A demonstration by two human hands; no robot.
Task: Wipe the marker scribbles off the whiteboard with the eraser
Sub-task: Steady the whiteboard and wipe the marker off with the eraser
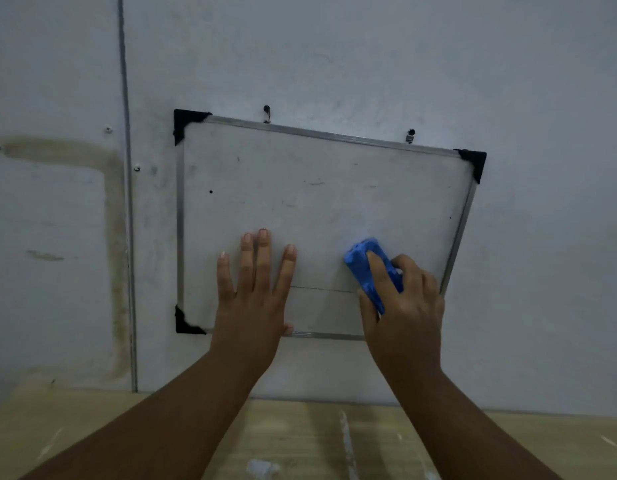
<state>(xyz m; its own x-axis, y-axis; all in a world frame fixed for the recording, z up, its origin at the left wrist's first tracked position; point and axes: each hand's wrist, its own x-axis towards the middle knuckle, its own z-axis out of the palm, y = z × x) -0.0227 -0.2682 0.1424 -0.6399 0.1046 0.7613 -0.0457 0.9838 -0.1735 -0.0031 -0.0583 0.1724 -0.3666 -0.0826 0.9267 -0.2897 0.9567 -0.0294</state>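
Blue eraser (pixel 359 268) — pointing up, right hand (pixel 407 306) gripping

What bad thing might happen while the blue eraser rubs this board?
The whiteboard hangs crooked from two small hooks, so hard rubbing might knock it loose, though the left hand pressing flat on it helps. The eraser in the right hand sits low, so the tiny dot near the left edge might get missed.

Dim, soft focus, wide-angle edge bending
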